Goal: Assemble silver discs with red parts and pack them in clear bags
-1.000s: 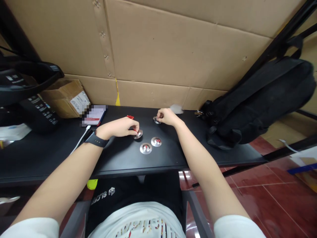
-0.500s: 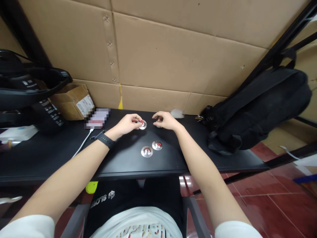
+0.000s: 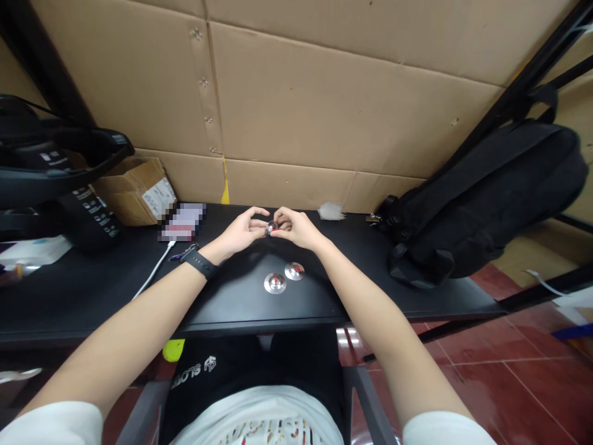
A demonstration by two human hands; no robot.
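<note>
My left hand (image 3: pixel 241 230) and my right hand (image 3: pixel 293 227) meet above the black table (image 3: pixel 92 284), fingertips pinched together on a small silver disc with a red part (image 3: pixel 271 229). A black watch sits on my left wrist (image 3: pixel 198 262). Two more silver discs with red centres lie on the table just below the hands: one disc (image 3: pixel 275 283) to the left, the other disc (image 3: pixel 294 271) to its right.
A black backpack (image 3: pixel 482 204) leans at the right end of the table. A phone (image 3: pixel 181 222) with a white cable, a cardboard box (image 3: pixel 134 188) and black gear (image 3: pixel 50 167) stand at the left. Cardboard sheets (image 3: pixel 324 105) form the back wall. White scrap (image 3: pixel 330 211) lies behind the hands.
My left hand lifted a silver disc off the table and moved it right; my right hand came left with its piece. Both hands now hold the pieces together.
</note>
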